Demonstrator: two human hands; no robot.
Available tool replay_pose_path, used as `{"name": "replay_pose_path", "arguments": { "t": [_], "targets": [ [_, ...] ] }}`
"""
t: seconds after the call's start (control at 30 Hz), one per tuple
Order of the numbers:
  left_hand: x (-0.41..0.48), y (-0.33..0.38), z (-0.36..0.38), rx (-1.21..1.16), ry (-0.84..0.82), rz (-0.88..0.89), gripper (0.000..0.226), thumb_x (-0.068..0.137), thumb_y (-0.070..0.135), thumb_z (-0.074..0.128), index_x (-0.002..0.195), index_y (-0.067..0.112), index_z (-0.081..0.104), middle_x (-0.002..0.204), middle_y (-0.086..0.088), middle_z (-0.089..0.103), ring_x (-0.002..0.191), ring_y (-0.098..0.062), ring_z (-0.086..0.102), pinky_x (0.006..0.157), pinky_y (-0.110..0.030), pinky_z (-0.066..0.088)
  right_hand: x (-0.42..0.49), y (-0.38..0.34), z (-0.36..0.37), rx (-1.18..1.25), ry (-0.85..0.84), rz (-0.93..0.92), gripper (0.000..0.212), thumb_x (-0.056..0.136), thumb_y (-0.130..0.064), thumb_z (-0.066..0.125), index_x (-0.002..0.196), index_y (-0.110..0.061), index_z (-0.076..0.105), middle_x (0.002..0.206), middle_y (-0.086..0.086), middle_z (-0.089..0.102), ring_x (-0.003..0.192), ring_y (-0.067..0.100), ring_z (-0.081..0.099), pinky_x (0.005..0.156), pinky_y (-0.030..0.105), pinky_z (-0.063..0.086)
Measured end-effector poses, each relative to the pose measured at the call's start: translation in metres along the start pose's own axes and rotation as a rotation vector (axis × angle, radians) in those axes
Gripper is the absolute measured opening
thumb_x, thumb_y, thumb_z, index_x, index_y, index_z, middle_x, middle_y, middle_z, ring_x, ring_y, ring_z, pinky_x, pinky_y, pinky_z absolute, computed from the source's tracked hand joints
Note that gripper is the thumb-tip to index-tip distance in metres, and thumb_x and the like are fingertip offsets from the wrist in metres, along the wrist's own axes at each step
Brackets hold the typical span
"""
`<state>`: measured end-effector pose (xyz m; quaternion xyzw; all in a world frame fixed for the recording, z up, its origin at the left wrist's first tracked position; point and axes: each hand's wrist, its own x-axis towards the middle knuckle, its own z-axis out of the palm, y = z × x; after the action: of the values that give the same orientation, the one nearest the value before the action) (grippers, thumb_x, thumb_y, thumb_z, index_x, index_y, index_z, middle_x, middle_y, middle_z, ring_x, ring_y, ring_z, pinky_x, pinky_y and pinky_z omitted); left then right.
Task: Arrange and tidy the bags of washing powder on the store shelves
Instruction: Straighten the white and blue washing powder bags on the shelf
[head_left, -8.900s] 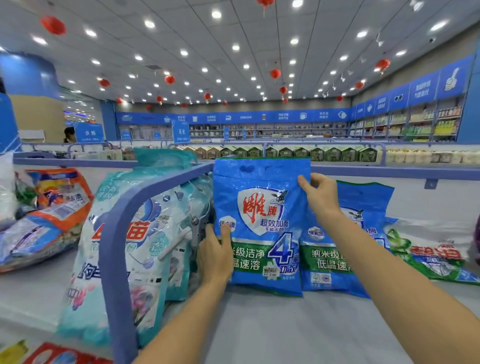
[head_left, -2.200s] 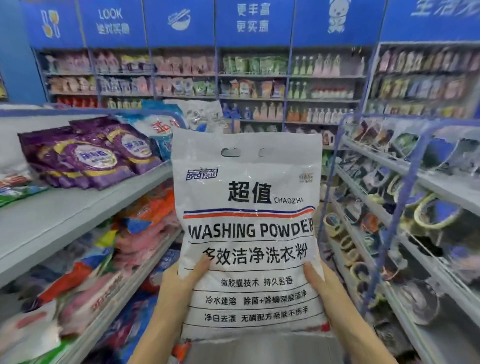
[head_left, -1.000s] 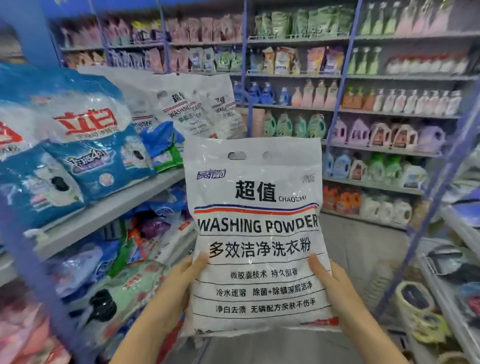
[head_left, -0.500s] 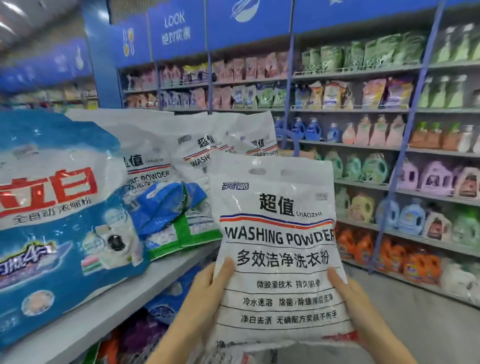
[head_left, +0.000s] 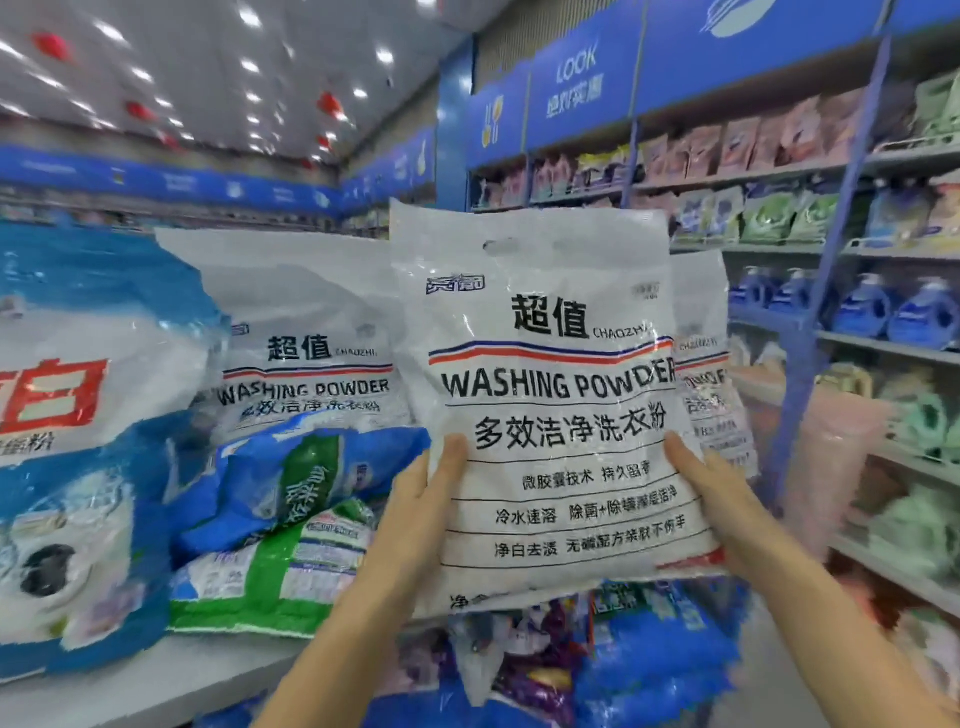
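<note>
A grey shelf (head_left: 145, 686) holds washing powder. Behind a slumped blue-green bag (head_left: 280, 545) stand white bags (head_left: 306, 322), a blue bag (head_left: 78, 467) beside them.

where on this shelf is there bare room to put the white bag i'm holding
Only the bare front strip of the shelf, in front of the big blue bag and the blue-green bags. Behind them the white bags stand packed.

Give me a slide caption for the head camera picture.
Left hand and right hand hold a white bag upright before matching bags on the shelf.
</note>
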<state>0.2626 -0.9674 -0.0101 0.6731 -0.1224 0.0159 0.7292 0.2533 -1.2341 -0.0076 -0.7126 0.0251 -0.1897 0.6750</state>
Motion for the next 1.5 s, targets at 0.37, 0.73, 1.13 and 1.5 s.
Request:
{"name": "replay_pose_path", "arguments": {
  "t": [0.37, 0.73, 1.13, 1.5],
  "targets": [
    [0.072, -0.026, 0.024, -0.022, 0.300, -0.047, 0.033, 0.092, 0.051, 0.045, 0.111, 0.028, 0.060, 0.107, 0.012, 0.069, 0.088, -0.003, 0.067, 0.069, -0.022, 0.049, 0.105, 0.037, 0.021, -0.260, -0.255, -0.184, 0.089, 0.074, -0.071, 0.039, 0.148, -0.027, 0.022, 0.152, -0.013, 0.021, 0.140, 0.012, 0.021, 0.110, 0.036, 0.020],
    [0.054, -0.053, 0.045, 0.314, 0.672, 0.128, 0.039, 0.095, 0.054, 0.036, 0.092, 0.022, 0.059, 0.091, 0.004, 0.064, 0.089, -0.016, 0.060, 0.081, -0.039, 0.046, 0.087, 0.072, 0.047, -0.252, -0.092, -0.427, 0.068, 0.091, -0.055, 0.023, 0.148, -0.018, 0.023, 0.138, 0.010, 0.049, 0.099, -0.002, 0.057, 0.100, 0.036, 0.037],
    [0.002, -0.027, 0.022, 0.568, 0.695, 0.400, 0.039, 0.094, 0.022, 0.057, 0.131, 0.018, 0.048, 0.117, 0.015, 0.051, 0.109, 0.002, 0.050, 0.094, -0.013, 0.038, 0.070, 0.056, 0.046, -0.305, 0.207, -0.714, 0.038, 0.091, -0.026, 0.042, 0.123, -0.006, 0.045, 0.116, 0.010, 0.050, 0.109, 0.022, 0.046, 0.094, 0.034, 0.036],
    [-0.010, 0.011, -0.094, 0.793, 0.714, 0.275, 0.080, 0.069, 0.023, 0.084, 0.137, 0.015, 0.043, 0.125, -0.003, 0.059, 0.108, -0.013, 0.055, 0.096, -0.032, 0.044, 0.002, 0.002, 0.127, -0.200, -0.191, -1.159, 0.025, 0.087, -0.010, 0.045, 0.105, -0.007, 0.063, 0.103, 0.002, 0.063, 0.103, 0.009, 0.055, 0.096, 0.018, 0.043]
  ]
}}
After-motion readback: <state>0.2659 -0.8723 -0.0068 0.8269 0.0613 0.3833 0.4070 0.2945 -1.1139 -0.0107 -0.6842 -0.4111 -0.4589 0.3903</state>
